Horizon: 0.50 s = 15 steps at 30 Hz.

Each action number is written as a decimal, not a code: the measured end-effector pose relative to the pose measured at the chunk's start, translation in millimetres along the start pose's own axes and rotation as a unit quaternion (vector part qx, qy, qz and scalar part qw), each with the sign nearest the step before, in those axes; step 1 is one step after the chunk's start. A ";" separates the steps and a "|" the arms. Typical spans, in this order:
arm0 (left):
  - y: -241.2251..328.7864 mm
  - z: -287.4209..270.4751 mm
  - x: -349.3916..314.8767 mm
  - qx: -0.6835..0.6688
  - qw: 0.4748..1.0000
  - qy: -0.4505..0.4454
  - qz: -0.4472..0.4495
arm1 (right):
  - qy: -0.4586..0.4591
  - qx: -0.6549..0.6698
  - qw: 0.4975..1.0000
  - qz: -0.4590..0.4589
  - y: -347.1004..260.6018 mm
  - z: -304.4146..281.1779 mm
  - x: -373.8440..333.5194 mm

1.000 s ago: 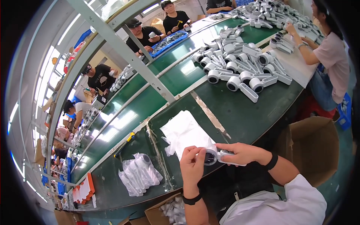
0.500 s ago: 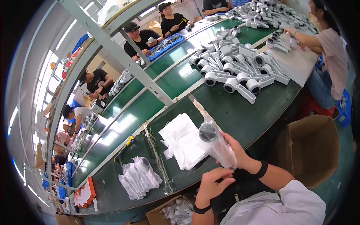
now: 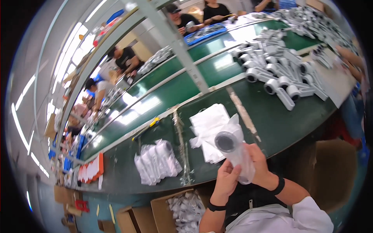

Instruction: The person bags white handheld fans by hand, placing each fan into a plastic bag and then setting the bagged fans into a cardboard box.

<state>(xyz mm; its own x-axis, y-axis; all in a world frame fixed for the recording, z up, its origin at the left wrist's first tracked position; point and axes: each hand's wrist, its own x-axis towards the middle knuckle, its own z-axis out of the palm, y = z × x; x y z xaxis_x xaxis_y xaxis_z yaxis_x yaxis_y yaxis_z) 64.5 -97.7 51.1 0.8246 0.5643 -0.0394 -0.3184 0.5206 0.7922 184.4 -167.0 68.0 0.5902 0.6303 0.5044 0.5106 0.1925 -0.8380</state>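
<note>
In front of me is a white long-handled device with a round dark-grey end point(image 3: 226, 143), inside a clear plastic bag. My right hand point(image 3: 258, 163) is closed around its handle from the right side. My left hand point(image 3: 227, 179) pinches the bagged handle from the left, lower down. Loose film stands up around the dark end. Behind it on the green table lies a stack of white plastic bags point(image 3: 208, 121). To its left, several bagged devices point(image 3: 157, 163) lie side by side.
A large pile of unbagged devices point(image 3: 279, 70) covers the table at far right. A yellow utility knife point(image 3: 154, 122) and orange-and-white stacked pieces point(image 3: 91, 169) are at left. Below the edge stand a carton of bagged devices point(image 3: 160, 209) and another carton point(image 3: 328, 174). Co-workers sit across the belt.
My left hand has moved from beside the bagged device to a grip on it. Film now sticks up above its dark end. The view has swung left, so the table appears shifted right.
</note>
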 end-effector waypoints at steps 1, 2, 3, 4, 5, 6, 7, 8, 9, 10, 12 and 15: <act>-1.5 -5.4 -2.2 -0.027 1.000 -0.009 -0.013 | 0.028 0.038 0.999 0.008 -2.6 4.1 -1.0; -1.8 -9.9 -5.5 -0.026 1.000 0.006 0.001 | 0.011 0.050 0.999 0.003 -7.0 3.9 -0.7; -2.1 -16.4 -9.6 -0.052 0.999 -0.009 -0.009 | -0.002 0.024 0.999 -0.040 -11.0 3.5 -0.8; -1.7 -22.1 -13.4 -0.077 0.996 -0.028 -0.021 | -0.010 -0.004 0.997 -0.082 -15.3 4.2 -0.5; -1.8 -30.2 -19.6 -0.082 0.996 -0.034 -0.009 | 0.010 -0.001 0.996 -0.093 -20.0 11.0 -1.6; 0.2 -33.7 -25.0 -0.082 0.996 -0.029 -0.004 | 0.005 0.004 0.995 -0.095 -17.7 12.4 -0.8; 5.3 -37.9 -31.2 -0.086 0.996 -0.005 0.012 | 0.012 -0.027 0.991 -0.133 -13.0 12.0 -0.1; 11.3 -42.5 -38.0 -0.090 0.995 0.017 0.027 | 0.020 -0.059 0.983 -0.170 -10.1 13.1 0.9; 18.4 -49.3 -48.3 -0.106 0.992 0.031 0.063 | 0.020 -0.043 0.987 -0.156 -8.8 17.4 -0.1; 22.9 -57.4 -54.8 -0.084 0.990 0.052 0.104 | 0.020 -0.044 0.987 -0.156 -7.9 15.8 0.5; 42.1 -77.2 -74.7 -0.021 0.969 0.173 0.177 | -0.125 -0.018 0.976 -0.179 -7.9 8.9 1.4; 104.5 -86.9 -97.9 0.147 0.873 0.364 0.289 | -0.170 -0.019 0.977 -0.125 11.5 0.4 -8.9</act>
<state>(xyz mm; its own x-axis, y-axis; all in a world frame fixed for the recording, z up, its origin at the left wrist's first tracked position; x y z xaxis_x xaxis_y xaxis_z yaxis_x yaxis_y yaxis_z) -90.2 -42.9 84.8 0.0163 0.9918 0.1266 -0.3602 -0.1123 0.9261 184.7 -170.1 53.8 0.2043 0.7818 0.5891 0.6389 0.3495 -0.6853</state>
